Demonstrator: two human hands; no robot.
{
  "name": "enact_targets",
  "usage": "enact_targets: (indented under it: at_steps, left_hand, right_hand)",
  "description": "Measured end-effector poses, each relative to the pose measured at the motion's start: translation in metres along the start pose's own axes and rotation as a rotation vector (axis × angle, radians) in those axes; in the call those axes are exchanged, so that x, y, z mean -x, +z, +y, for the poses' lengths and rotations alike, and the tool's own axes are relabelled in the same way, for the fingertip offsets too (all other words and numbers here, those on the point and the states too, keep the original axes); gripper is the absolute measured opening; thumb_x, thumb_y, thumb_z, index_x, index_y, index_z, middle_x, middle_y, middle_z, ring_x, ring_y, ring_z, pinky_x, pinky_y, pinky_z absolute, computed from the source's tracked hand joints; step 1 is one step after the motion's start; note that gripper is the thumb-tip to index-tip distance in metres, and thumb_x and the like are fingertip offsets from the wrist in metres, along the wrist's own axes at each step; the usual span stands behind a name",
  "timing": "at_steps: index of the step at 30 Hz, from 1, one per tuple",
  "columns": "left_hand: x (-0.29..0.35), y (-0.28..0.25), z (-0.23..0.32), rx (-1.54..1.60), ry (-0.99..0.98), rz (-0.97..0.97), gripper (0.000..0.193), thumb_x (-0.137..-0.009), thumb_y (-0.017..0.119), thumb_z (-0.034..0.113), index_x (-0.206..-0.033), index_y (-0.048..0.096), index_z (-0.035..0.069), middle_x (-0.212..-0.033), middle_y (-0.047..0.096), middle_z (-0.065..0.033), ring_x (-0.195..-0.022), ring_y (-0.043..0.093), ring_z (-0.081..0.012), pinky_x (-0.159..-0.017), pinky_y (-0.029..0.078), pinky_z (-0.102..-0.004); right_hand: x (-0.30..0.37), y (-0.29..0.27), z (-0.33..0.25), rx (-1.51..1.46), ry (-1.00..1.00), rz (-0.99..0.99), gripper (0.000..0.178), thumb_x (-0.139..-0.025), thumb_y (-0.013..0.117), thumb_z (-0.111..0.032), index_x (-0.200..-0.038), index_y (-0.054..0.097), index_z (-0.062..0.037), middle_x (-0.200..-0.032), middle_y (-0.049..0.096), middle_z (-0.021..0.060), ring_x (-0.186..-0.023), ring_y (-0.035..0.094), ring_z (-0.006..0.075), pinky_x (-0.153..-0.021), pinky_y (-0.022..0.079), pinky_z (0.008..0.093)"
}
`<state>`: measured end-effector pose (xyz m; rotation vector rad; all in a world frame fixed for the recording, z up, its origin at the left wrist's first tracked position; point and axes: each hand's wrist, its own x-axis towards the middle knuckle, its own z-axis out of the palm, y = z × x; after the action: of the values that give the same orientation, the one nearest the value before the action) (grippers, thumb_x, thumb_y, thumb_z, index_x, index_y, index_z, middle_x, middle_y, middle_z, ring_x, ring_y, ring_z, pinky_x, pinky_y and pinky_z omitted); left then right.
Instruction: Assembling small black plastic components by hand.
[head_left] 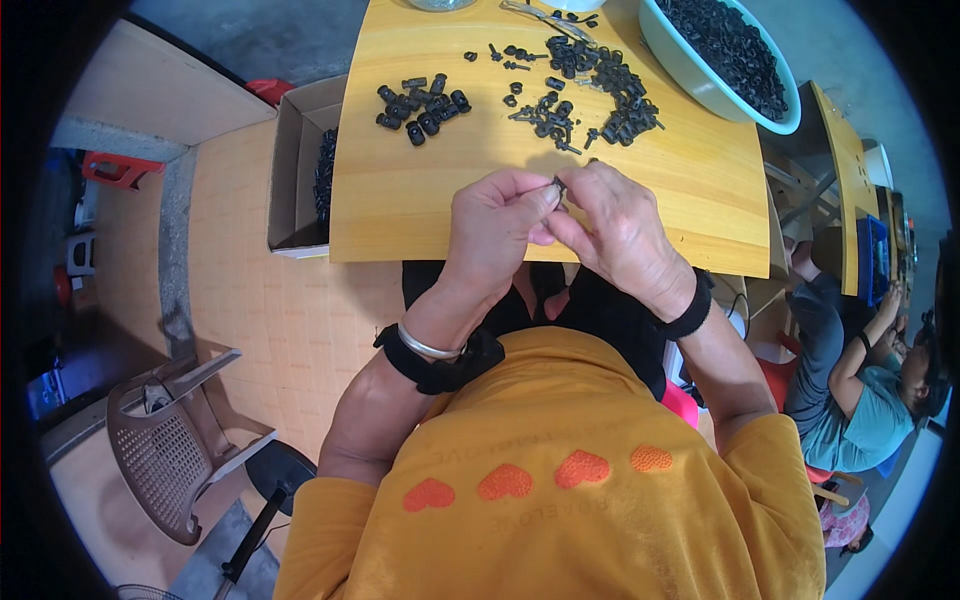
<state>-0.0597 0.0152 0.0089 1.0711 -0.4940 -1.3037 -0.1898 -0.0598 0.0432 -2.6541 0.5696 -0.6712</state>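
Note:
Over the near edge of the wooden table [400,210], my left hand [500,220] and my right hand [622,225] meet, fingertips together. Both pinch a small black part [559,187], mostly hidden by the fingers, so its exact kind does not show. Beyond my left hand lies a group of black barrel-shaped pieces [425,105]. Farther off, past my right hand, spreads a larger pile of small black parts [625,100], some ring-like. Several thin-stemmed black pieces [545,122] lie between the two groups.
A pale blue basin [785,122] heaped with black parts stands at the far right. Metal tweezers or scissors [535,14] lie at the back. A cardboard box [285,180] sits against the table's left side. A brown chair [165,455] stands at left; another person [860,410] sits at right.

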Motion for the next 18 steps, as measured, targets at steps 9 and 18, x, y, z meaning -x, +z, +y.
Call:
enact_targets:
  at_steps: [9, 18]
  left_hand:
    - [0.001, -0.001, 0.0, 0.002, -0.044, 0.028, 0.011, -0.083, 0.06, 0.008, -0.087, 0.061, -0.003, -0.076, 0.062, -0.0085, -0.062, 0.06, -0.0119, -0.056, 0.051, -0.0214]
    - [0.004, -0.004, -0.005, 0.043, -0.093, 0.024, 0.013, -0.083, 0.061, 0.009, -0.087, 0.061, -0.003, -0.072, 0.062, -0.0083, -0.059, 0.059, -0.0121, -0.053, 0.05, -0.0211]
  right_hand:
    - [0.003, 0.006, 0.002, 0.026, -0.031, -0.008, 0.025, -0.071, 0.066, -0.013, -0.086, 0.05, -0.0019, -0.074, 0.051, 0.0128, -0.068, 0.056, 0.031, -0.056, 0.048, 0.0377]
    - [0.005, 0.011, 0.004, -0.016, -0.08, 0.018, 0.018, -0.07, 0.063, -0.011, -0.076, 0.048, -0.0037, -0.07, 0.049, 0.0115, -0.062, 0.054, 0.0294, -0.053, 0.046, 0.0368]
